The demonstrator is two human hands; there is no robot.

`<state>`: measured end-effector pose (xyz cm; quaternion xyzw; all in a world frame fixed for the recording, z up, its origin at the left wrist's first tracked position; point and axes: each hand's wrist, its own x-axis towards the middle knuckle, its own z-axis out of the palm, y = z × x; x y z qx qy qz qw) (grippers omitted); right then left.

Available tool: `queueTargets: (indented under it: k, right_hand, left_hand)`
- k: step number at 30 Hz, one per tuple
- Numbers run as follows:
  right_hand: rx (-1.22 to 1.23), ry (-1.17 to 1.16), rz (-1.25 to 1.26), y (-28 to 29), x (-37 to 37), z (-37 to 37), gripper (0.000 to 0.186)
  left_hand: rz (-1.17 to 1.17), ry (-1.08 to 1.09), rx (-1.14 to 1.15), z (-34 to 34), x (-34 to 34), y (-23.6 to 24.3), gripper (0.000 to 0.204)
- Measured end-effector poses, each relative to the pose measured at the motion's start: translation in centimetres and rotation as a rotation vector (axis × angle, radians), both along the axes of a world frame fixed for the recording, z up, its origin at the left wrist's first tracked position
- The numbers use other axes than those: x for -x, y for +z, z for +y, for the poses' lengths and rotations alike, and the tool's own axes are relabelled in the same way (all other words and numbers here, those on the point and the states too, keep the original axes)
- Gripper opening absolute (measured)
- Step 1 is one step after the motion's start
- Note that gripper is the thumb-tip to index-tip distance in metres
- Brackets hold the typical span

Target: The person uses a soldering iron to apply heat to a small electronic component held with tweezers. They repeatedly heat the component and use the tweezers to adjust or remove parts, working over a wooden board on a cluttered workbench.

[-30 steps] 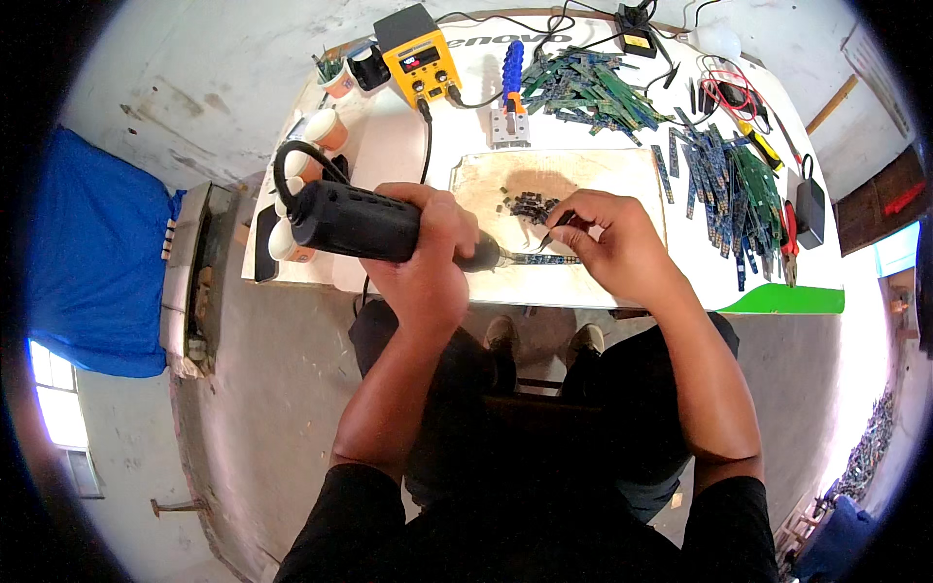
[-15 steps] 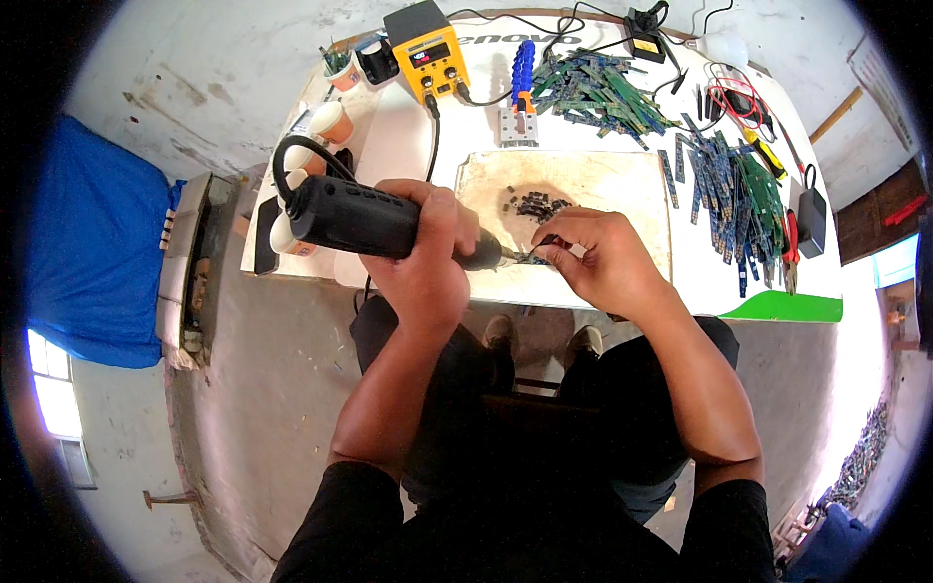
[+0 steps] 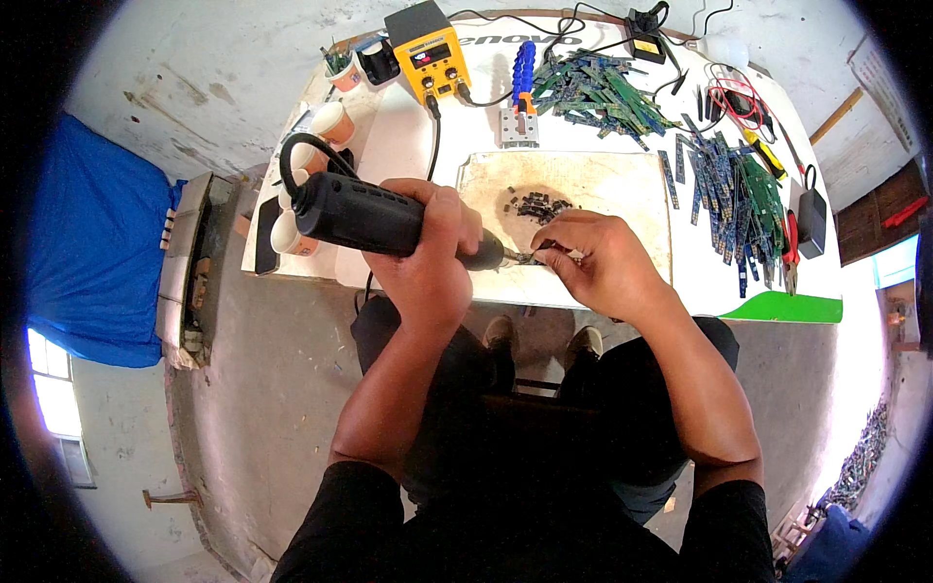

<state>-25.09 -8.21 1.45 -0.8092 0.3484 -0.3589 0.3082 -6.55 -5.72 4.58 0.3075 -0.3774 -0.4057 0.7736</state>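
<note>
A: First, the left hand (image 3: 423,248)?
B: Wrapped round a black hot-air gun (image 3: 358,216), with its nozzle (image 3: 507,256) aimed toward three o'clock, just beside the fingertips of the right hand (image 3: 598,260).
A: And holding what, over there?
B: Pinched narrow, thumb against fingers, on a thin dark tool (image 3: 544,244), rather tweezer-like but too small to name for certain.
A: Where to look for the circuit-board strip (image 3: 526,260)?
B: At the nozzle's tip, low on the stained work board (image 3: 627,185), toward its six o'clock edge. Mostly hidden by the fingers; impossible to tell whether touched by the tool or not.
A: Any small black chips (image 3: 536,206)?
B: Yes, heaped at twelve o'clock from the fingertips, on a brown-stained patch.
A: And farther out, from the middle of the board?
B: At eleven, a yellow rework station (image 3: 428,58) with a lit display. At twelve, a heap of green strips (image 3: 595,92). At three, more strips (image 3: 724,194), with red-handled pliers (image 3: 791,238) just beyond. Toward nine, several paper cups (image 3: 333,124).
</note>
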Motion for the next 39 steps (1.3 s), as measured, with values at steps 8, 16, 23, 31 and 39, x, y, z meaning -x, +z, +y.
queueTargets:
  k: [8,16,23,31,39]
  right_hand:
    - [0.039,0.004,-0.025,-0.07,-0.13,0.03,0.009]
    - [0.024,0.001,0.007,0.04,-0.15,0.04,0.008]
    - [-0.006,-0.016,-0.034,-0.13,-0.22,0.16,0.008]
    - [-0.016,-0.007,-0.028,-0.26,-0.2,0.09,0.009]
    - [0.022,0.009,-0.005,-0.06,-0.19,0.02,0.009]
  left_hand:
    - [0.022,0.0,-0.015,0.04,-0.01,-0.04,0.012]
    - [-0.045,0.006,-0.056,0.23,0.21,0.5,0.014]
    - [0.015,0.011,-0.027,0.09,0.16,0.37,0.011]
    - [0.021,0.013,-0.023,0.1,0.21,0.37,0.012]
    - [0.019,0.019,-0.023,0.05,0.1,0.21,0.011]
